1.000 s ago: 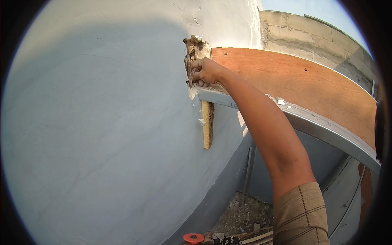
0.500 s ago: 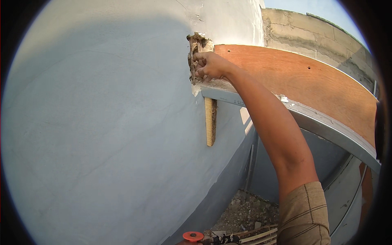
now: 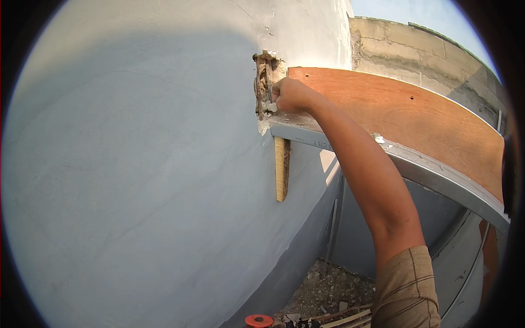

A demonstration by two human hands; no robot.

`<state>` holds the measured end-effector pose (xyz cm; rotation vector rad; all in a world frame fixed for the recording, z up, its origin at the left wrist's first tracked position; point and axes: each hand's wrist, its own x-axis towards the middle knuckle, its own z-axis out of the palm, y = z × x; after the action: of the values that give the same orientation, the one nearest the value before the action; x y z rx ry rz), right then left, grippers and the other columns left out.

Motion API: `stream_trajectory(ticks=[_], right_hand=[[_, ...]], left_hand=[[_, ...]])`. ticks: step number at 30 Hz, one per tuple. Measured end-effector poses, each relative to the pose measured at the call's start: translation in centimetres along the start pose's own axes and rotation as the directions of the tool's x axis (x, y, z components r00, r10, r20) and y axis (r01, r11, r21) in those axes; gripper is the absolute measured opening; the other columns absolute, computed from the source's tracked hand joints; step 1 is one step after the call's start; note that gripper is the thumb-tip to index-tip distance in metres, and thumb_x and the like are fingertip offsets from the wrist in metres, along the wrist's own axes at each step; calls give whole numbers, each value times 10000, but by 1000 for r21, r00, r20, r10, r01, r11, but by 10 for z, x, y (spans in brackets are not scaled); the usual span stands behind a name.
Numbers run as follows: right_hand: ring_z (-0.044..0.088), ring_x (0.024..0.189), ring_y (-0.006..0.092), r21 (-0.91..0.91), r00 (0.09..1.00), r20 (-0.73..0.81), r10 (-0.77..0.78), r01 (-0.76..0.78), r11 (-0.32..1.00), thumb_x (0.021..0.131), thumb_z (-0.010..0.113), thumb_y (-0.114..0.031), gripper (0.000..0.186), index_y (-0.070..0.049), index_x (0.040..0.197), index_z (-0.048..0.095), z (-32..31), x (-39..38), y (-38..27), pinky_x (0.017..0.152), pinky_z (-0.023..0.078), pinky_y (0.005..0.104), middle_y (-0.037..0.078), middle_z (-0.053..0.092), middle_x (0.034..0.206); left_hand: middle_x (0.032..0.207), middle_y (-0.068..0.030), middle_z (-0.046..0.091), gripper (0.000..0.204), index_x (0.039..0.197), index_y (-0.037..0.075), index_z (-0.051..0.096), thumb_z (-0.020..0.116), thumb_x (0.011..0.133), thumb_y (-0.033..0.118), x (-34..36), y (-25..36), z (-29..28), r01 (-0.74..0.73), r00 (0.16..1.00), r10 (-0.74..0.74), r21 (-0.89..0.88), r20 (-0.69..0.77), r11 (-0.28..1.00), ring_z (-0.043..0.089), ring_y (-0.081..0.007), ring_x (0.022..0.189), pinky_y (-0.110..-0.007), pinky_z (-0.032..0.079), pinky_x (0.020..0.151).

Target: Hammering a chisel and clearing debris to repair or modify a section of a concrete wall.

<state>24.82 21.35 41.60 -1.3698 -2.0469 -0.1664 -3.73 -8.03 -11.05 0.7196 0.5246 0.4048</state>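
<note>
My right hand (image 3: pixel 293 95) reaches up to a broken hole (image 3: pixel 263 87) in the grey-painted wall. Its fingers are curled in at the hole's right edge, and whatever they grip is hidden behind the knuckles. Rough, crumbly brown masonry lines the hole, and a pale chunk (image 3: pixel 272 107) shows just under the fingers. Below the hand a grey metal channel (image 3: pixel 302 134) meets the wall, with a tapered wooden wedge (image 3: pixel 282 169) hanging down beneath its end. My left hand is out of sight; a round orange-red disc (image 3: pixel 258 320), perhaps a tool's hand guard, shows at the lower edge.
A reddish-brown plywood board (image 3: pixel 394 104) stands along the channel, running right. White debris bits (image 3: pixel 378 138) lie on the channel's ledge. Behind rises a block wall (image 3: pixel 404 49). Far below are rubble-strewn ground (image 3: pixel 328 287) and wooden strips (image 3: pixel 347 318).
My right hand has drawn back slightly from the hole toward the right, and its fingers have gone from spread to curled. The view has shifted slightly. The orange-red disc sits lower in view.
</note>
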Motion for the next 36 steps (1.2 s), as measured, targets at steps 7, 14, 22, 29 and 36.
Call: stream_trajectory(ticks=[7, 14, 22, 29, 36], right_hand=[[610, 848, 271, -33, 986, 152, 68, -64, 997, 712, 477, -9, 368, -15, 1034, 654, 1, -6, -12, 787, 478, 340, 169, 655, 882], [598, 1100, 387, 282, 979, 119, 165, -193, 940, 800, 502, -195, 457, 27, 1182, 620, -7, -30, -33, 964, 459, 420, 276, 628, 1148], [560, 1175, 377, 231, 952, 271, 141, -206, 951, 842, 539, -378, 564, 29, 1230, 589, -14, -59, -41, 995, 433, 422, 296, 591, 1208], [469, 1290, 365, -79, 958, 286, 38, -16, 997, 882, 541, -570, 807, 67, 1367, 445, -13, -64, -32, 1080, 361, 392, 283, 461, 1384], [587, 1076, 353, -321, 979, -206, 5, -73, 944, 888, 573, -499, 614, 64, 1132, 601, -70, -139, -58, 877, 474, 428, 251, 602, 1109]], left_hand=[[766, -7, 530, 270, 1006, 57, 572, 727, 799, 135, -2, 9, 4, 38, 998, -38, -18, -43, 999, 500, -111, 617, -270, 407, 535], [625, 32, 457, 234, 941, 94, 553, 734, 799, 136, 1, 19, 17, 46, 997, -48, -26, -59, 999, 435, -87, 466, -253, 358, 400], [547, 65, 410, 232, 929, 122, 542, 735, 804, 146, 6, 31, 34, 75, 996, -75, -1, -57, 997, 389, -68, 385, -242, 312, 323], [553, 66, 413, 236, 936, 126, 542, 735, 804, 153, 18, 28, 20, 79, 996, -78, 19, -35, 997, 382, -64, 388, -237, 306, 326], [559, 68, 416, 240, 943, 131, 543, 736, 804, 159, 20, 24, 12, 69, 998, -69, 25, -5, 997, 374, -60, 390, -233, 300, 329]])
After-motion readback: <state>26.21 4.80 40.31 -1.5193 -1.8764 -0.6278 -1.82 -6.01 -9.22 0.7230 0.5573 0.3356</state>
